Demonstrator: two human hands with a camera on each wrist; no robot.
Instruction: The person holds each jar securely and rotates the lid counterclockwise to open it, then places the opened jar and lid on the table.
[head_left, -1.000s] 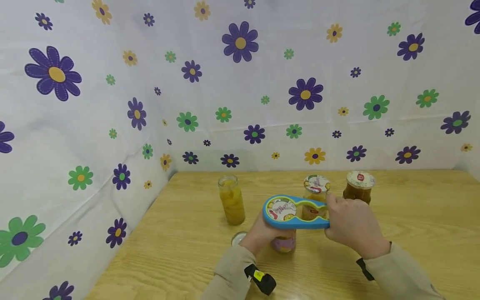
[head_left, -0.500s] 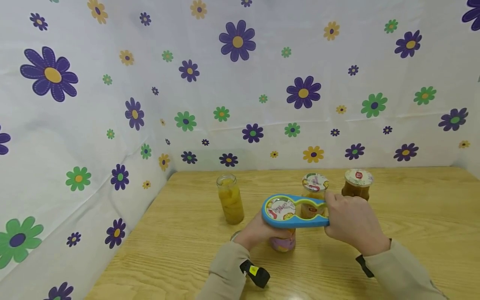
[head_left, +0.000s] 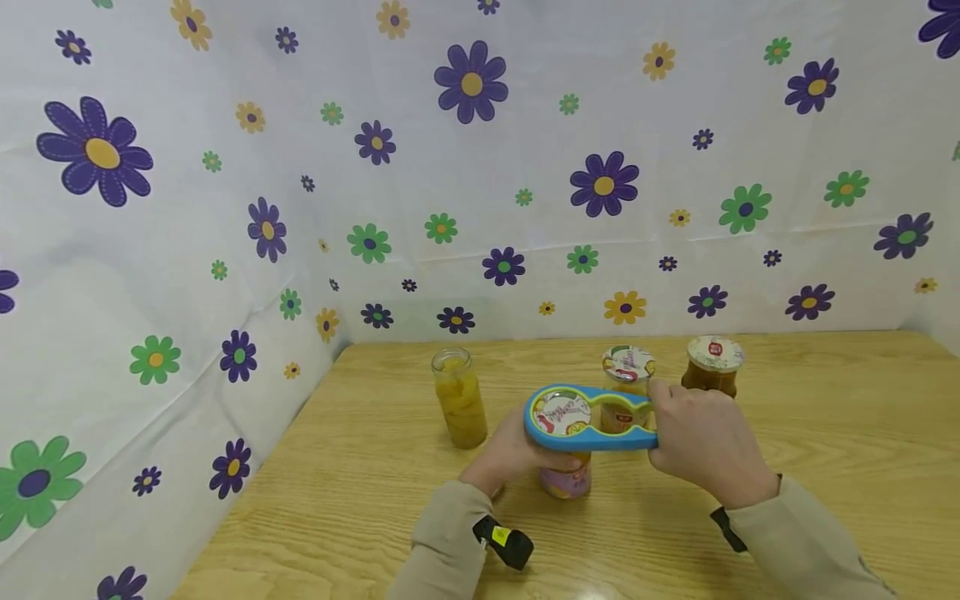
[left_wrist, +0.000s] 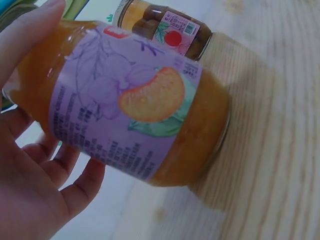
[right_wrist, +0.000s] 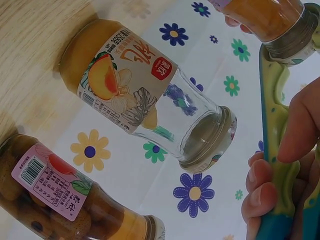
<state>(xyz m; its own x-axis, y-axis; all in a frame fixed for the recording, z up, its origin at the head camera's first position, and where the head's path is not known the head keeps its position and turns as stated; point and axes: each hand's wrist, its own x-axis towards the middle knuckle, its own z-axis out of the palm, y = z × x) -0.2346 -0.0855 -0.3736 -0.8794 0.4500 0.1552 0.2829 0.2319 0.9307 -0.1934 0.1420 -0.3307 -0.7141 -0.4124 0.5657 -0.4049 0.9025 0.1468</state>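
Jar (head_left: 566, 482), purple-labelled, is gripped by the left hand (head_left: 517, 452) above the near surface (head_left: 337, 508); right hand (head_left: 702, 443) clasps the blue opener (head_left: 603, 442), its ring around the lid (head_left: 561, 414). Assessed risk: jar spinning from loose left grip; opener slipping if tilted.

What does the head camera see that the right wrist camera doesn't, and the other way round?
Only the head view shows the lidless jar of yellow fruit and the person's sleeves.
Only the right wrist view shows the pink label on the dark jar.
Both show that dark jar, the blue opener, the right hand and the purple-labelled jar.
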